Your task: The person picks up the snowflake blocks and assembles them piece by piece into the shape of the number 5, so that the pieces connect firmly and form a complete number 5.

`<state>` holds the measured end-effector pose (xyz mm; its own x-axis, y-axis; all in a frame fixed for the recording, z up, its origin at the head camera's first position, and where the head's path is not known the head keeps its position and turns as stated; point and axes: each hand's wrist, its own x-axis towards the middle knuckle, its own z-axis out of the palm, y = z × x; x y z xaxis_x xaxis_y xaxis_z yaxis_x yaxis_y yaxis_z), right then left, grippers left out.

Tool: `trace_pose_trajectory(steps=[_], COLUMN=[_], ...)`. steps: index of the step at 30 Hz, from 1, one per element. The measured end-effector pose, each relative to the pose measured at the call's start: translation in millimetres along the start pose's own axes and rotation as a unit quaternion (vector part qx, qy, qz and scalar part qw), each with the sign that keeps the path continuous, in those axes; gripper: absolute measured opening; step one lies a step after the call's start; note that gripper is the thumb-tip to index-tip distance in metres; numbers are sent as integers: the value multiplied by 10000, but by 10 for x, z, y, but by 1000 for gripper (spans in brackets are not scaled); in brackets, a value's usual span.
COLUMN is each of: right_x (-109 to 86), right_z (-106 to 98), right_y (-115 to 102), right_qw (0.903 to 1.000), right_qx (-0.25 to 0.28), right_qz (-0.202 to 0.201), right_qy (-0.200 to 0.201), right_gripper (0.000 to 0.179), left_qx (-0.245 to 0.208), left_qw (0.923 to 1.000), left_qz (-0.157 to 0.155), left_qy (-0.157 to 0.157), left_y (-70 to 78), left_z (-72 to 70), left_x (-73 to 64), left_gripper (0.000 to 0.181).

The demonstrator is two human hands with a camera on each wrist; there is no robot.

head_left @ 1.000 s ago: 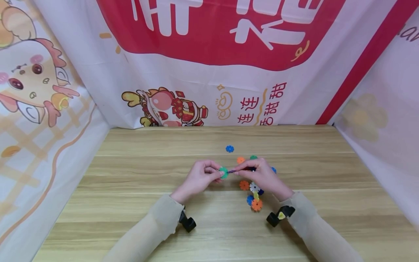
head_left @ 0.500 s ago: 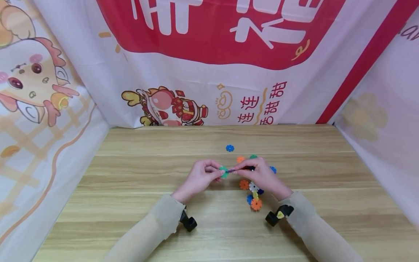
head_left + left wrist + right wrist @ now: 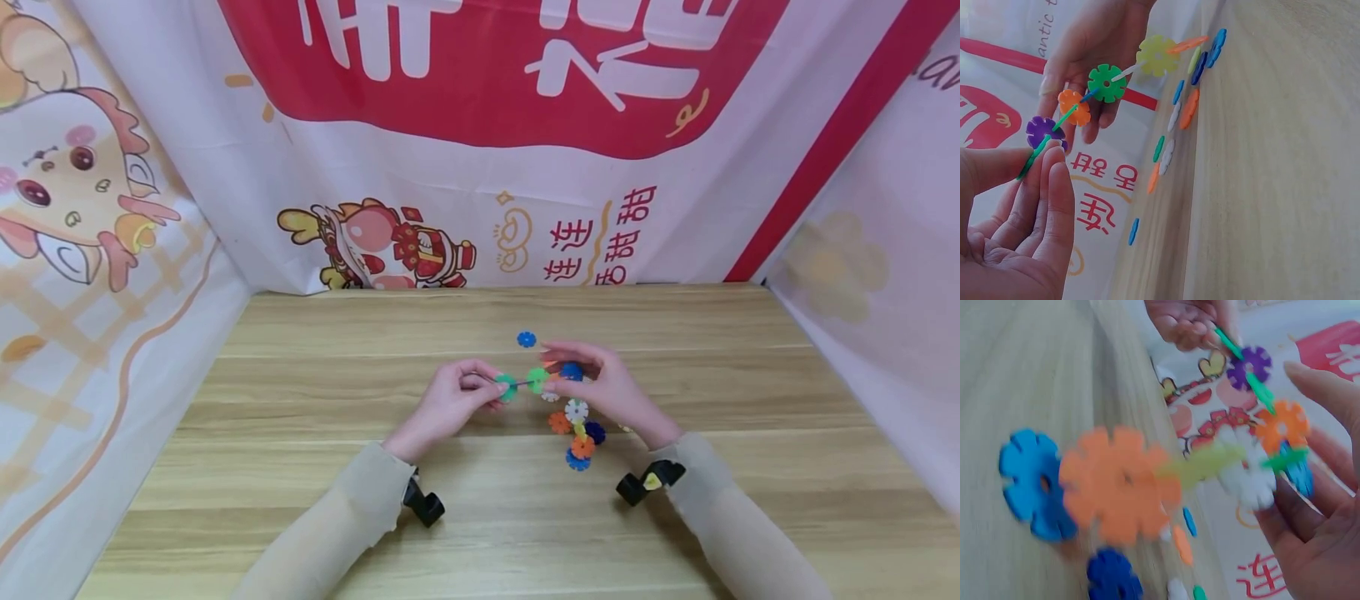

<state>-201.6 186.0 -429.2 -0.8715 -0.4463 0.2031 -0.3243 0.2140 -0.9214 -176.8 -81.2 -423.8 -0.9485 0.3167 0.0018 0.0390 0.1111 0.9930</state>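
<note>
My left hand (image 3: 448, 406) pinches a green notched plastic disc (image 3: 1034, 157) between thumb and fingers. A purple disc (image 3: 1044, 132) is slotted onto it. From there a linked chain runs on through a green disc (image 3: 537, 381), an orange disc (image 3: 1074, 107), a blue one, another green disc (image 3: 1107, 83), a white disc (image 3: 1246, 467), a yellow disc (image 3: 1157, 56) and an orange disc (image 3: 1121, 484). My right hand (image 3: 615, 390) is spread around the middle of the chain, thumb and fingers apart. Whether its fingers touch the discs I cannot tell.
Loose discs lie on the wooden table (image 3: 337, 500) below the chain, among them an orange disc (image 3: 559, 423) and a dark blue disc (image 3: 595, 432). Farther back is a single blue disc (image 3: 527, 339). A printed cloth (image 3: 480, 192) stands behind the table.
My right hand has let go its pinch near the purple disc, shifted slightly to the right and spread its fingers. My left hand, still pinching the green disc, has moved slightly left and up.
</note>
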Motion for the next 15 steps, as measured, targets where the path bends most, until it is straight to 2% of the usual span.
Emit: trace_pose_trajectory(steps=[5,8,12,15], right_x=[-107,-197,-288,-329], right_z=[-150,-211,-243,-243], right_y=[102,163,206,200], right_qw=[9975,9940,9908,9884], right_qx=[-145,-296,-322,-290], right_qz=[690,1051,1217,1297], right_qy=[85,-67,-497,-739], right_gripper=[49,52,55,50], left_qx=[-102,-163,-195,-223], left_qw=[9999,9998,9997,9996], left_qz=[-75,-87,-80,-81], left_qy=[93,117,137,142], left_y=[-7,-9,-7,-12], left_z=[-46,-65,-77,-82], left_x=[-10,-14,-24,-28], left_gripper=[12,12,13,12])
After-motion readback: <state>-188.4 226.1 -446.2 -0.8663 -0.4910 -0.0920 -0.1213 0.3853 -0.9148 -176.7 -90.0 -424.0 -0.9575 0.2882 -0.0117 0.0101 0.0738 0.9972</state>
